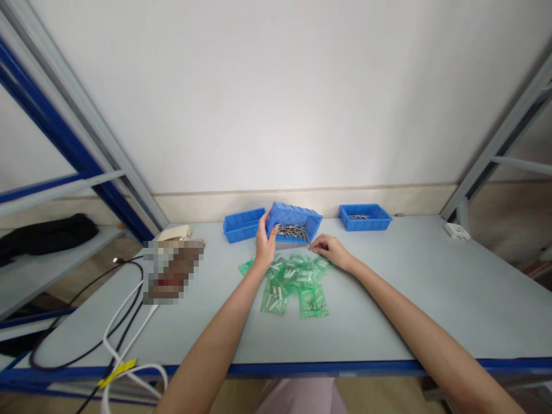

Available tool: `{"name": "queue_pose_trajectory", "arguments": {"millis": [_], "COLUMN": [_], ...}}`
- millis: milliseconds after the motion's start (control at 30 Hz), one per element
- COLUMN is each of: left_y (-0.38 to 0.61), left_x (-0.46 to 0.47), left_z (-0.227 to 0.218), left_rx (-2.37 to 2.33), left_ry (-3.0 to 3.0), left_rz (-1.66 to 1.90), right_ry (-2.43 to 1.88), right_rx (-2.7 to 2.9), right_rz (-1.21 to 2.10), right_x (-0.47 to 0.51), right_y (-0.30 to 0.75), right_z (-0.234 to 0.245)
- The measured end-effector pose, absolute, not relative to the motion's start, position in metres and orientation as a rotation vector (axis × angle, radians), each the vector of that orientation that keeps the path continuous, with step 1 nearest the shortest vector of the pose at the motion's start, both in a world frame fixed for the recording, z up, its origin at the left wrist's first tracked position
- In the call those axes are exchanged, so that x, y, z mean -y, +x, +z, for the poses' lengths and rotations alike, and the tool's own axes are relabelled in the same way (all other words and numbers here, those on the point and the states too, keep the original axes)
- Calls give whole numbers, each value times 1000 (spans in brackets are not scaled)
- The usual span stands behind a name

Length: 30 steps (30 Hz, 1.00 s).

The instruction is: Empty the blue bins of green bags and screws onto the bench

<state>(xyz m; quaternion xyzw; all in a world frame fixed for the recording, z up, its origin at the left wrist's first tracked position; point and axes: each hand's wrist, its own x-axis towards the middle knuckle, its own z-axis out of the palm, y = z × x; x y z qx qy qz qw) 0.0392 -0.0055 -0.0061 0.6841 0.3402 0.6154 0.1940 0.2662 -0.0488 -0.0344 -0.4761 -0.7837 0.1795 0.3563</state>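
My left hand grips the left side of a blue plastic bin, which is tilted so its opening faces me. Inside lies a heap of small, thin metal pieces, too small to name exactly. Just off the bin's lower right corner, my right hand is closed in a pinch. A tiny metal piece shows at its fingertips. Below both hands, several green see-through plastic bags lie in an overlapping pile, with small metal and whitish pieces in them.
Another blue bin stands behind my left hand. A third blue bin at the back right holds a few metal pieces. Cables run over the table's left side. A white adapter lies far right. The wall closes off the back.
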Motion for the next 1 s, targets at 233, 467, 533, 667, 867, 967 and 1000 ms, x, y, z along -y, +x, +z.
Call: {"name": "queue_pose_trajectory", "arguments": {"millis": [233,467,533,667,867,967,1000], "left_y": [38,34,33,30,25,21,19], "left_x": [7,11,10,10,12,12,12], "left_z": [-7,-4,-4,-4,-3,-1,-1], "left_rx": [-918,-924,-945,-989,-960,-919,-909], "left_ry": [2109,2251,2280,2339,2470,2582,2625], "left_rz": [1669,1688,1688,1685,1648,1620,1615], "right_ry": [-1219,-1249,-1246,-1234,-1200,-1172,-1165], "right_rx": [1942,1913,1924,1938,1977,1979,1976], "right_rz": [603,652,641,633,627,666,692], "right_x": [50,50,50,51,53,53,53], "right_y": [268,268,268,269,270,272,272], "right_z": [-34,-33,-33,-33,-30,-28,-28]}}
